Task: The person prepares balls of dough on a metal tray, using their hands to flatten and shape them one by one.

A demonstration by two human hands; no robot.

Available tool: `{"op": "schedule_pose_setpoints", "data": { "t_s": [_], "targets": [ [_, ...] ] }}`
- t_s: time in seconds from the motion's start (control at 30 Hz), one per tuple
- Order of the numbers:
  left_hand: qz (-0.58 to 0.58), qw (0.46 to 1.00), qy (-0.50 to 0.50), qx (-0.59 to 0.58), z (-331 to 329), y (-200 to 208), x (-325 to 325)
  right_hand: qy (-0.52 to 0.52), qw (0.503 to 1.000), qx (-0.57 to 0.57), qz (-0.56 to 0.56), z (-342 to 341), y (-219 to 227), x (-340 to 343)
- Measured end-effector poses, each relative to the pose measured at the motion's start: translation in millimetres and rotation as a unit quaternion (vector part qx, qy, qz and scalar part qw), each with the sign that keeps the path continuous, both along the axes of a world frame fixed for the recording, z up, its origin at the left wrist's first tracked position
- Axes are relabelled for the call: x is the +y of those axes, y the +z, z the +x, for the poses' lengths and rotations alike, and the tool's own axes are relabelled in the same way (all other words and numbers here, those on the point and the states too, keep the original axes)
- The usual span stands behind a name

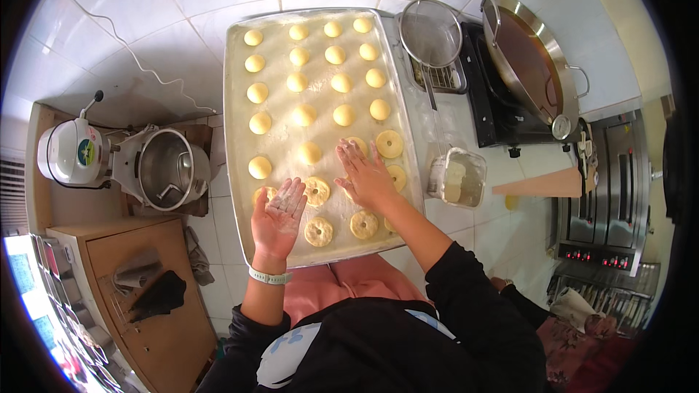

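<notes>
A large tray lined with floured paper lies in front of me. Rows of round dough balls sit on its far part, and flattened dough rings with a hole in the middle lie on the near and right part. My right hand is palm down over the tray's right side, fingers spread, touching or just above the dough pieces there and partly hiding them. My left hand is turned palm up over the near left, fingers stretched, floury and holding nothing. It partly covers a dough piece.
Right of the tray are a wire strainer, a clear container of flour and a wide pan of oil on a black stove. A stand mixer with a steel bowl stands left. Another person's sleeve shows lower right.
</notes>
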State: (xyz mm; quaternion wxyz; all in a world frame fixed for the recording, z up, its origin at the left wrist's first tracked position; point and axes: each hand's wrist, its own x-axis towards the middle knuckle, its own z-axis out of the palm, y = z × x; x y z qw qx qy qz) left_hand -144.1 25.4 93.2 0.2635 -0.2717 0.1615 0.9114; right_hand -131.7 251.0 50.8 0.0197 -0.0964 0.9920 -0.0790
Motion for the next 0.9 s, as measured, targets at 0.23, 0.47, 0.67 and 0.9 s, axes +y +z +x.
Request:
{"op": "schedule_pose_setpoints", "data": {
  "t_s": [0.23,0.47,0.67,0.9],
  "targets": [
    [-0.022,1.0,0.012,-0.008,5.8,-0.8,-10.3,-0.035,0.999,0.012,-0.029,-4.0,-0.6,5.2],
    [-0.028,0.999,0.027,-0.018,5.2,-2.3,-12.0,-0.098,0.986,0.076,-0.112,-9.7,26.8,32.8],
    [-0.023,0.999,0.03,-0.025,7.3,-3.6,-10.0,-0.069,0.993,0.072,-0.068,-9.9,30.9,30.2],
    [-0.028,0.998,0.035,-0.047,10.8,-6.0,-7.0,-0.055,0.998,0.037,-0.014,-8.3,28.6,24.2]
  ]
}}
